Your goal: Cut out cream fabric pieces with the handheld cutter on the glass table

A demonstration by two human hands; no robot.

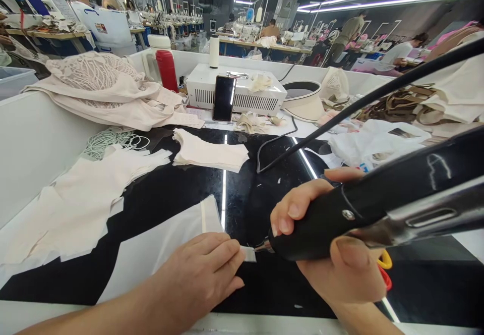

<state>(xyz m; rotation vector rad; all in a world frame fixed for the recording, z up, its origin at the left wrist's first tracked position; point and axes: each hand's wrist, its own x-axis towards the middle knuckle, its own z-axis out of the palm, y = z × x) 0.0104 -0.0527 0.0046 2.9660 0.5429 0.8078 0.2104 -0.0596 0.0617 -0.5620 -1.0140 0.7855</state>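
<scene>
My right hand (333, 244) is wrapped around a black corded hand tool (313, 234) with a metal lever along its underside. Its slim metal tip (264, 245) meets the end of a short whitish strip (248, 254) on the black tabletop. My left hand (204, 274), fingers pressed together, pins that strip and a thin white fabric piece (151, 254). A narrow cream band (203, 216) runs along the fabric's upper right edge. What lies under my left palm is hidden.
Stacked cream fabric pieces (75, 199) lie left, another stack (212, 152) ahead. Pale green cord (113, 141) is coiled nearby. Behind stand a phone (224, 98), a white vented box (196, 85) and a red bottle (166, 70). The tool's black cable (340, 110) crosses the right side.
</scene>
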